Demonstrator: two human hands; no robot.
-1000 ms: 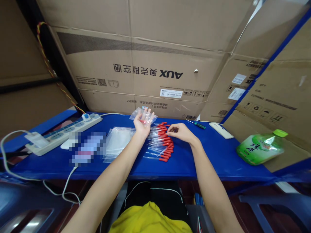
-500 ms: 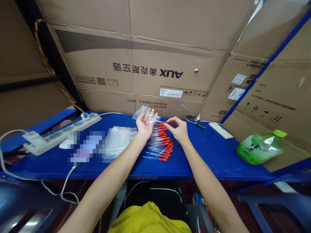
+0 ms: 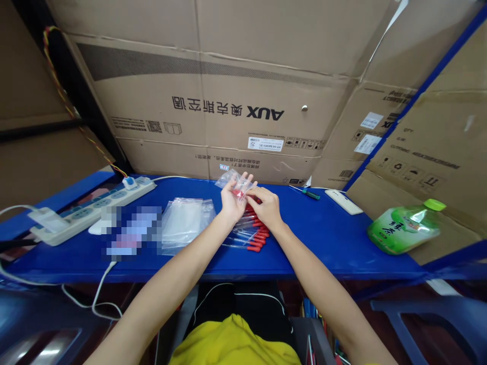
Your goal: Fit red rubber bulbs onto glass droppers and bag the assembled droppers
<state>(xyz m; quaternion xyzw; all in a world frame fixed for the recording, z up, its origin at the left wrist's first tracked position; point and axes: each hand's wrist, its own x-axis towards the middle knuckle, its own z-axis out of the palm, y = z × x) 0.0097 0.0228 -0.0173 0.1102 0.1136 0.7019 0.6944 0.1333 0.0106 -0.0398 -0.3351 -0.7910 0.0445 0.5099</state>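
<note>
My left hand (image 3: pixel 231 202) holds a small clear plastic bag (image 3: pixel 228 178) just above the blue table (image 3: pixel 327 238); something red shows inside the bag. My right hand (image 3: pixel 266 205) is closed against the bag's mouth, pinching a red-capped dropper that is mostly hidden by the fingers. Below both hands lies a row of several clear droppers with red bulbs (image 3: pixel 255 239). A stack of empty clear bags (image 3: pixel 184 221) lies to the left of my left wrist.
A white power strip (image 3: pixel 91 208) with cables sits at the left. A green juice pouch (image 3: pixel 403 228) lies at the right, with a white flat device (image 3: pixel 344 201) and a green-handled screwdriver (image 3: pixel 304 192) behind. Cardboard boxes (image 3: pixel 228 111) wall the back.
My right hand lifted from the dropper row with a dropper and came to the bag in my left hand. The left hand shifted slightly right and closed more on the bag.
</note>
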